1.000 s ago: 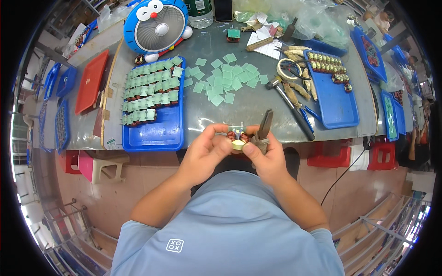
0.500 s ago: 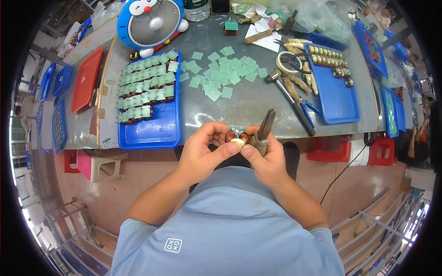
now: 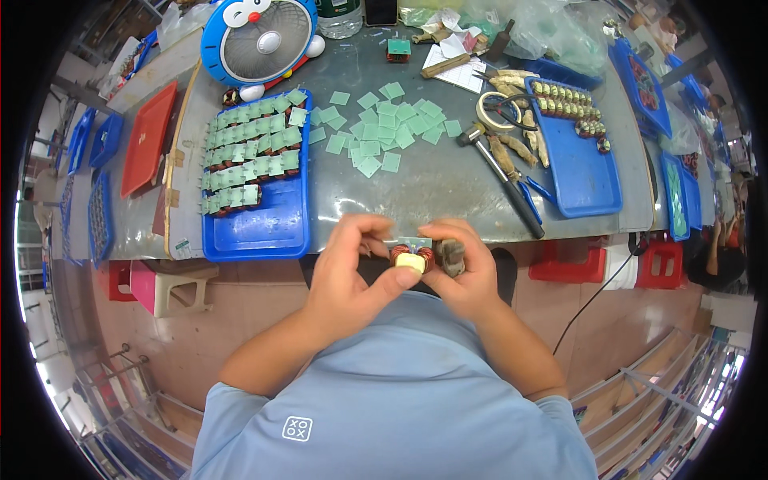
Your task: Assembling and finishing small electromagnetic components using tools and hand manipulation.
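coil (image 3: 411, 262), yellow-faced, sits clamped between left hand (image 3: 346, 272) and right hand (image 3: 466, 270); white lettering (image 3: 297, 429) marks blue shirt (image 3: 392, 400).

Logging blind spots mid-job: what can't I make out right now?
In the head view:
- Tool: partly covered by the right hand.
- Coil part: far side hidden by its own body.
- Fan and bottle: tops cut off by the upper edge.

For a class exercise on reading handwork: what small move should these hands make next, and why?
Probably a gentle, even press of the green board toward the coil part. The left hand and right hand hold the coil part from both sides, with the green board at its far side; whether it is fully seated cannot be seen, so pressing seems sensible.
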The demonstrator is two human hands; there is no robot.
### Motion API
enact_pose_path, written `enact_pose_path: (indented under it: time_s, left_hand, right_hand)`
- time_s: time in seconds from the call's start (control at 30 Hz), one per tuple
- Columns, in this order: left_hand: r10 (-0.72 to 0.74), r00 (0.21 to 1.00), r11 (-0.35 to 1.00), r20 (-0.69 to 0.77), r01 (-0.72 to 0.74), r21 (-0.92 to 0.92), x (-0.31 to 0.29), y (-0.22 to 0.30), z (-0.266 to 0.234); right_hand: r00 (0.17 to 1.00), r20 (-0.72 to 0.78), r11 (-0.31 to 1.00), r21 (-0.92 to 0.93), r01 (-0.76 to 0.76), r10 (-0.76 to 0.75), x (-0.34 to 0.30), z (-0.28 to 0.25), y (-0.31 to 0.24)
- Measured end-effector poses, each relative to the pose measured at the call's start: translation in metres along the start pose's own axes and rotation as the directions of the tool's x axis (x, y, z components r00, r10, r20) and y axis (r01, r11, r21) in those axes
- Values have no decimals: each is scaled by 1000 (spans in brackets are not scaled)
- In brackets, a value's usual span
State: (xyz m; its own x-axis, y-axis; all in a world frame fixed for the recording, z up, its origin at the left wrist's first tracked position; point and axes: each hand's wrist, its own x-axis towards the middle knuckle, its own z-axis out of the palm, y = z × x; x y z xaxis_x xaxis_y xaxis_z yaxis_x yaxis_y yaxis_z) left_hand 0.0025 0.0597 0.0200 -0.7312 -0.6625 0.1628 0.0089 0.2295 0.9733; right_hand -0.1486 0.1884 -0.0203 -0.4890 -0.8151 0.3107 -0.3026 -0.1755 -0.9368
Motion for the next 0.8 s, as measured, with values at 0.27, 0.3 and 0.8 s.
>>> enact_pose_path:
  time_s: [0.27, 0.3, 0.8]
  left_hand:
    - [503, 853, 768, 137, -514, 381, 13, 14, -8]
    - [514, 841, 747, 172, -537, 392, 14, 14, -10]
    - [529, 839, 793, 123, -541, 281, 9, 15, -2]
  right_hand:
    - [965, -15, 958, -123, 259, -263, 0, 1, -5]
    - [939, -48, 932, -149, 331, -341, 2, 2, -7]
    - [870, -88, 837, -337, 432, -485, 2, 2, -10]
